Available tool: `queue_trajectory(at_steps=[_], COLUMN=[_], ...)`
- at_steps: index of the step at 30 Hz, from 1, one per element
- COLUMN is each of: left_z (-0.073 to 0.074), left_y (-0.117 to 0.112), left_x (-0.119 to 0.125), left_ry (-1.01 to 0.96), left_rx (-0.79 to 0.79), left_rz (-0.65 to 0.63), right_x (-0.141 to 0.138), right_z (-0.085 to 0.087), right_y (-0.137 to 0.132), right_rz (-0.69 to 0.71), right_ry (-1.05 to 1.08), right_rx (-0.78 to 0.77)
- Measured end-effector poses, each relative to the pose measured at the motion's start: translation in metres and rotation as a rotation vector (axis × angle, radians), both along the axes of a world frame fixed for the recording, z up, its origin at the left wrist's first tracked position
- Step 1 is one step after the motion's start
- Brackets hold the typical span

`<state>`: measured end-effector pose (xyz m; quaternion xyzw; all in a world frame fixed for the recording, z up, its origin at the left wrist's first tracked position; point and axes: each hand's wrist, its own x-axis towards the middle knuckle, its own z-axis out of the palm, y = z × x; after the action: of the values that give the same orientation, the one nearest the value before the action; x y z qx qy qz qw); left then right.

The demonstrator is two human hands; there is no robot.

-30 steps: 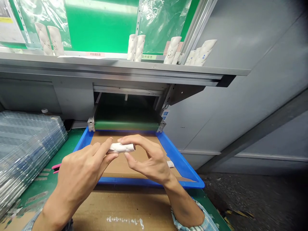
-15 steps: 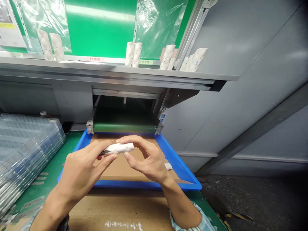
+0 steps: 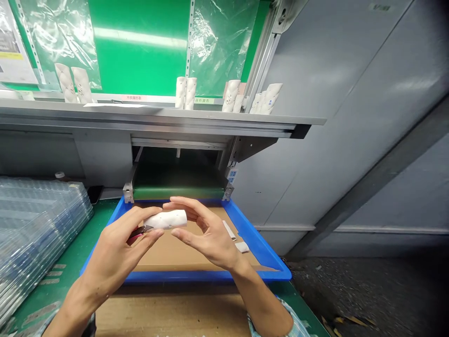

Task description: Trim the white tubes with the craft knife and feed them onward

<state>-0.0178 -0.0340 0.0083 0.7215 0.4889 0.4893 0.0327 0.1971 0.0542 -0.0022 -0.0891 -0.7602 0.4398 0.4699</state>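
Note:
My left hand (image 3: 114, 248) is shut on small pink-handled snips (image 3: 139, 230), whose metal blades meet the left end of a white moulded tube-shaped piece (image 3: 165, 219). The thumb and fingers of that hand also reach the piece's left end. My right hand (image 3: 206, 238) is spread around the piece's right end, with the thumb below and fingers above. A small gap seems to show between those fingers and the piece. Both hands are above a cardboard-lined blue tray (image 3: 196, 276).
Two white scraps (image 3: 228, 230) (image 3: 242, 247) lie in the tray. Stacked clear plastic trays (image 3: 35, 224) stand on the green bench mat (image 3: 100, 220) at left. Above, a metal shelf (image 3: 140, 112) holds several white pieces, and a green conveyor belt (image 3: 178, 193) runs beneath it.
The view has tilted upward and shifted. My right hand's fingers have spread wider around the piece, and the snips now show more clearly at its left end. A second white scrap has come into view.

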Motion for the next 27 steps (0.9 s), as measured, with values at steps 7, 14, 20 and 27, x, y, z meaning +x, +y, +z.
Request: queue_trajectory(at_steps=[7, 14, 20, 27], left_z=[0.0011, 0.0006, 0.0012, 0.0004], left_y=[0.0004, 0.0018, 0.001, 0.0002], left_x=[-0.0008, -0.0038, -0.0049, -0.0093], left_ry=[-0.031, -0.006, 0.022, 0.059], left_rx=[-0.006, -0.029, 0.015, -0.004], left_rz=[-0.043, -0.008, 0.024, 0.023], right_x=[0.0014, 0.0015, 0.002, 0.003], right_z=[0.0015, 0.0024, 0.0026, 0.0035], right_y=[0.0004, -0.0001, 0.0007, 0.0007], right_rz=[-0.017, -0.061, -0.025, -0.103], right_ry=[-0.018, -0.011, -0.02, -0.033], right_rx=[0.028, 0.054, -0.04, 0.087])
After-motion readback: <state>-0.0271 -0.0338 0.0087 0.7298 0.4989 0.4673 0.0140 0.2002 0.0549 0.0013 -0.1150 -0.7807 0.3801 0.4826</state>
